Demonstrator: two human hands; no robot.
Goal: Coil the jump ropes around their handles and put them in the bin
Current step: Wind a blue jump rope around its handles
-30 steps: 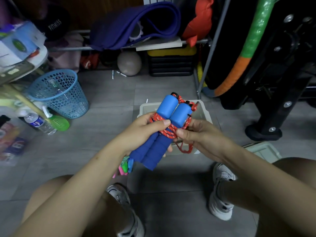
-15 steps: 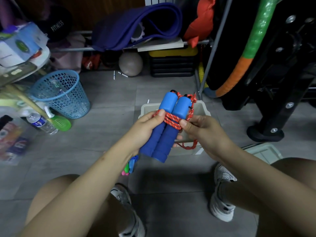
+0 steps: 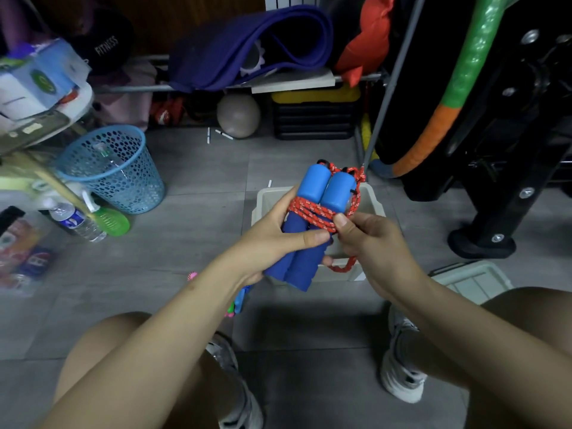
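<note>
Two blue jump rope handles (image 3: 322, 199) lie side by side, held upright above a white bin (image 3: 261, 199) on the floor. A red speckled rope (image 3: 312, 212) is wound several times around their middle. My left hand (image 3: 272, 239) grips the handles from the left, thumb across the front. My right hand (image 3: 368, 239) pinches the rope at the right side of the coil, and a short loop of rope (image 3: 343, 267) hangs below it. Another colourful jump rope (image 3: 238, 301) peeks out under my left forearm.
A blue mesh basket (image 3: 114, 168) stands at the left with bottles and clutter beside it. A white lid (image 3: 470, 280) lies at the right by my knee. A black exercise machine base (image 3: 483, 243) and a shelf rack with a mat stand behind.
The handles have risen slightly and tilted more upright. The rope coil sits tighter around them, and the loose loop under my right hand has grown shorter.
</note>
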